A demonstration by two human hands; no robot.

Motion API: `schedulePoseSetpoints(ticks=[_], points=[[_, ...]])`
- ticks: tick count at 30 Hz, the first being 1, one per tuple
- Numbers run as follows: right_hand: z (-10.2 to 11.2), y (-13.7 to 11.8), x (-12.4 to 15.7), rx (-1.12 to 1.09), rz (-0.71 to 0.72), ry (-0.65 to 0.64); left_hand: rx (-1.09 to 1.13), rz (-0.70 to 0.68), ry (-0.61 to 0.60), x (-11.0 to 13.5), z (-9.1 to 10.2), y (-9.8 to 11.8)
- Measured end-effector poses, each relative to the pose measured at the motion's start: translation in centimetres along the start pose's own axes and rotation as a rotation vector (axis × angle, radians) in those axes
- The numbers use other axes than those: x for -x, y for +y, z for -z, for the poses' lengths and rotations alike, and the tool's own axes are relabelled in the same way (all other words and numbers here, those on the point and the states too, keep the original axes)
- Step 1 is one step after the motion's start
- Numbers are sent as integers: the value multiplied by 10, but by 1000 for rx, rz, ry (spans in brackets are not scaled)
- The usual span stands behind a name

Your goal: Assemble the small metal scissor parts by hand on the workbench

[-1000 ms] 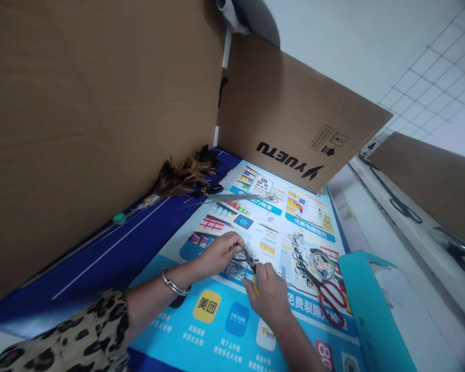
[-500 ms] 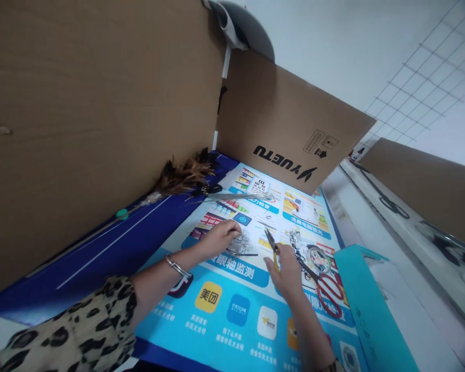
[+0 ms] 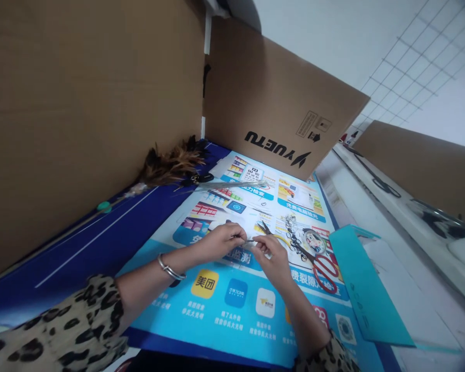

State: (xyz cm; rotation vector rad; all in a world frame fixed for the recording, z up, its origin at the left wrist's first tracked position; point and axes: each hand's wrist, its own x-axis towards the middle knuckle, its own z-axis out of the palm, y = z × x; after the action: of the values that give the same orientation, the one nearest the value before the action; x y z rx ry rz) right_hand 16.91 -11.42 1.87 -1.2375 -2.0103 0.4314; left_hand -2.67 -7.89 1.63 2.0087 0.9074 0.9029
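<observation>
My left hand (image 3: 228, 240), a metal bangle on its wrist, pinches a short, thin dark piece of wire (image 3: 250, 241). The fingertips of my right hand (image 3: 272, 257) close on the other end of it. Just beyond my right hand lie pliers (image 3: 264, 227) with dark jaws and yellow handles. Under and around the fingers, a silvery wire tangle is partly hidden. Farther right, scissors (image 3: 324, 271) with red handles rest beside a pile of curled dark and silvery pieces (image 3: 293, 235).
Straight silvery wires (image 3: 240, 184) lie across the printed mat (image 3: 217, 315). Brown feathers (image 3: 170, 163) and a stick run along the left cardboard wall (image 3: 93, 93). Another cardboard panel (image 3: 275, 103) stands behind. A teal folder (image 3: 366, 294) lies at the right edge.
The pliers have left my right hand and now lie on the mat. My right hand has moved left to meet my left hand at the wire. The view has shifted slightly.
</observation>
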Motion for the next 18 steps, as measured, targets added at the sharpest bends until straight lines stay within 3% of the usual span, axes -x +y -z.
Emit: schedulePoseSetpoints(ticks=[5, 10, 15, 18], points=[[-4, -6, 1, -207, -146, -33, 93, 37, -122, 4, -4, 7], [0, 1, 0, -429, -324, -14, 255, 101, -106, 3, -1, 5], [2, 2, 0, -584, -368, 37, 358, 130, -116, 1, 0, 3], [3, 0, 0, -553, -353, 50, 401, 169, -144, 1, -1, 2]])
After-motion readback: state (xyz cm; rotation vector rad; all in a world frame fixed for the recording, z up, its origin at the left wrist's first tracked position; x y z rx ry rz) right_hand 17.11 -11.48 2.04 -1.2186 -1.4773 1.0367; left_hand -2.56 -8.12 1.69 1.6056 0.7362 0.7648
